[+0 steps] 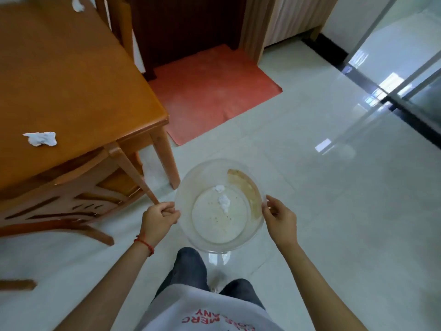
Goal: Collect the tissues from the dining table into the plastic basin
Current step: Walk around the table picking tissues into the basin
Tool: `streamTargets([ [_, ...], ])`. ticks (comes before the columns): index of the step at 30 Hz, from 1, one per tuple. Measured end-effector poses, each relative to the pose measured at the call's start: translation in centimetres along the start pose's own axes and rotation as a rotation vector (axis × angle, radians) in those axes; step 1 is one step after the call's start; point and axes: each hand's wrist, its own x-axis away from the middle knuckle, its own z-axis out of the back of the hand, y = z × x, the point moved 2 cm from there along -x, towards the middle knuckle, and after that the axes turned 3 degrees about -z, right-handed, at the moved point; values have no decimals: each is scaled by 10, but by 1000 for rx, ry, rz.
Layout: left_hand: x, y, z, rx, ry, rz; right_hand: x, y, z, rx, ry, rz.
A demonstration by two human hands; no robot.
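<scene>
Our hands, left (160, 217) and right (279, 219), pinch opposite rims of the clear plastic basin (241, 244), which holds two tissues (224, 201). Left of it, two more (40, 138) wait on the desk (78, 91); tilting the basin could spill them.

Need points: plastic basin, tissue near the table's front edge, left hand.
plastic basin (259, 219): head view, right side of its clear wall.
tissue (40, 139): head view, middle of the crumpled white wad on the dining table.
left hand (158, 217): head view, back of the hand gripping the basin's rim.
</scene>
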Motion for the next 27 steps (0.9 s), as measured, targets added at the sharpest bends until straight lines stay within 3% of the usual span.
streamTargets([
  [17, -99, 47, -27, 24, 197, 100, -187, -57, -37, 168, -228, 101],
  [27, -111, 70, -68, 187, 502, 292, -289, -92, -62, 272, -535, 259],
])
